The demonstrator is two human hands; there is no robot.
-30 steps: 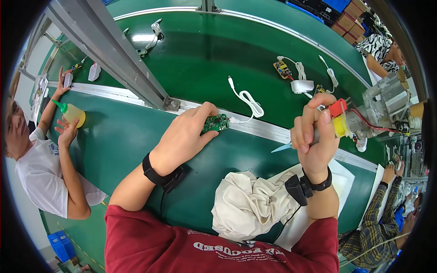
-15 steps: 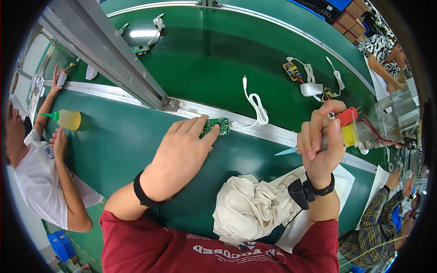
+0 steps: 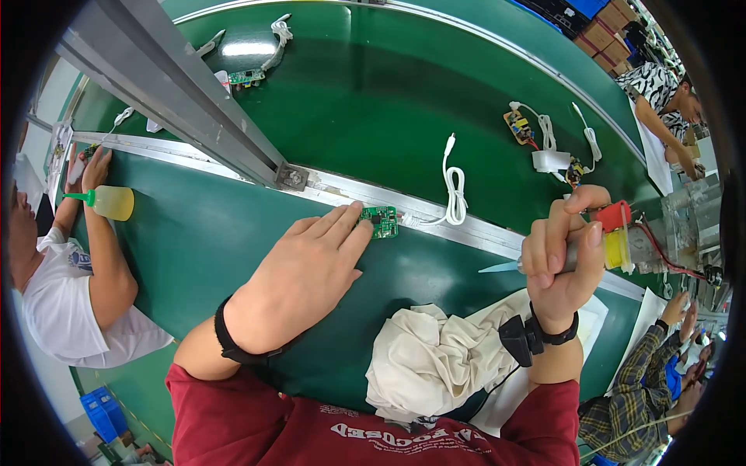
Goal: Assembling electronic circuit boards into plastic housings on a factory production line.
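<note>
A green circuit board (image 3: 381,222) lies at the near edge of the metal rail, and a coiled white cable (image 3: 454,198) runs from its right end onto the green belt. My left hand (image 3: 299,272) lies nearly flat, fingers stretched out, with the fingertips at the board's left edge. In my right hand (image 3: 563,252), raised to the right of the board, is a dispensing tool with a pale blue tapered nozzle (image 3: 499,267). The nozzle points left, apart from the board. A red and yellow fitting (image 3: 614,233) shows behind my fingers.
A crumpled off-white cloth (image 3: 427,361) lies close in front of me. A metal post (image 3: 179,93) rises from the rail (image 3: 326,186). Boards with cables lie on the green belt (image 3: 365,93). A green-capped bottle of yellow liquid (image 3: 115,203) stands left, near a co-worker's arm (image 3: 109,264).
The board and its cable have shifted slightly right, as have other boards on the belt. My right hand has moved a little right and down. The co-worker's hands have come together at the rail.
</note>
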